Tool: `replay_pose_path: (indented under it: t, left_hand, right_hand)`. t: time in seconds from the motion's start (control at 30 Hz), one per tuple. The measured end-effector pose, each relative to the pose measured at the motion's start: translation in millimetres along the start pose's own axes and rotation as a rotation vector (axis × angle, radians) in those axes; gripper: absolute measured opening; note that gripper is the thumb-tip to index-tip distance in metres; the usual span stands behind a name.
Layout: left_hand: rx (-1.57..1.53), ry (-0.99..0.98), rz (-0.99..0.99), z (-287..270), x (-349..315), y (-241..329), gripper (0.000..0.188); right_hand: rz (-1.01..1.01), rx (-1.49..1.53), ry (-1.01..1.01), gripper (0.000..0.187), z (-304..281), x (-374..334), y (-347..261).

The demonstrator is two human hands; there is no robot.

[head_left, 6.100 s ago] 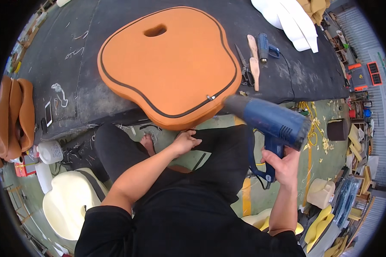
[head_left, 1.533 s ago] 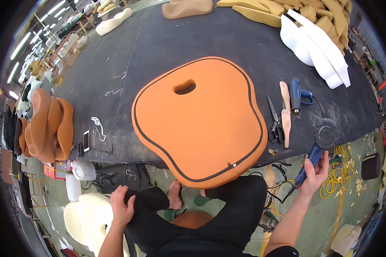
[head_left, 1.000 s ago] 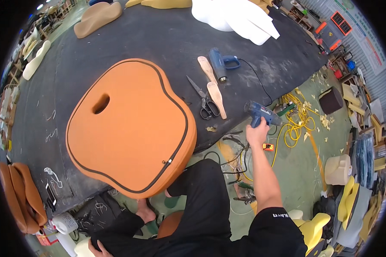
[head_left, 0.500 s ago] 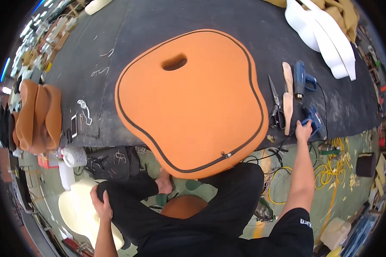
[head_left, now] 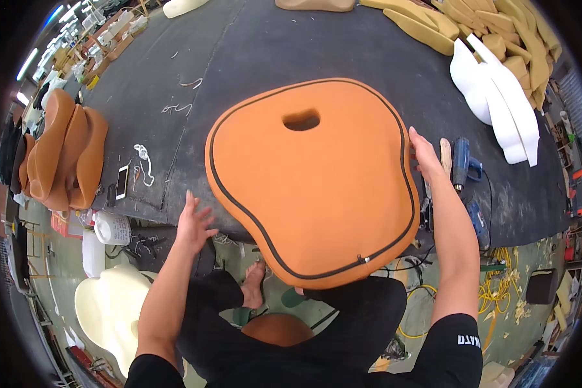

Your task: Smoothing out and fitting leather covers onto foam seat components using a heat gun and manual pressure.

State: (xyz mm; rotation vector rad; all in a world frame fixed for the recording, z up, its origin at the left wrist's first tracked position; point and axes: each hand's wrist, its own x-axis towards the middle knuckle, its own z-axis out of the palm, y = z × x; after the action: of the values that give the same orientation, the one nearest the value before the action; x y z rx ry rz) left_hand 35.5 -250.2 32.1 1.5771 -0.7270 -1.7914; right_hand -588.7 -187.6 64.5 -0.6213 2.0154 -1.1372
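Observation:
An orange seat cushion (head_left: 317, 194) with a dark zipper around its border and an oval hole lies at the table's near edge, its narrower end overhanging toward my lap. My left hand (head_left: 195, 223) is raised off the cushion's left side, fingers spread and holding nothing. At the right edge of the cushion is my right hand (head_left: 425, 155), its fingers extended along the side; whether they press on it is unclear. Beyond that hand lie a wooden stick (head_left: 445, 155), a blue heat gun (head_left: 460, 163) and another blue tool (head_left: 477, 223), partly covered by my forearm.
The dark table (head_left: 252, 52) carries a phone (head_left: 122, 182) and string scraps at left. Brown cushions (head_left: 68, 152) stand at far left, white moulded pieces (head_left: 498, 100) and tan foam (head_left: 485, 26) at back right. A cream foam piece (head_left: 107, 310) and yellow cable (head_left: 498, 291) lie lower.
My right hand has let go of the blue tool and moved left to the cushion's edge. My left hand has risen from my knee toward the cushion's left side. The view has shifted.

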Motion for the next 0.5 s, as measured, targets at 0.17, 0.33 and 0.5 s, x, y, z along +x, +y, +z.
replay_pose_path:
  t: [0.17, 0.33, 0.5]
  left_hand:
    - [-0.252, -0.042, -0.070, 45, 60, 10, 0.095]
    - [-0.495, -0.057, -0.040, 73, 61, 13, 0.073]
    - [-0.541, -0.125, 0.048, 78, 24, 66, 0.066]
  right_hand:
    - [0.153, 0.212, -0.142, 0.072, 36, 42, -31]
    - [0.170, 0.197, -0.139, 0.073, 39, 52, -27]
    - [0.143, 0.293, -0.196, 0.075, 25, 24, -69]
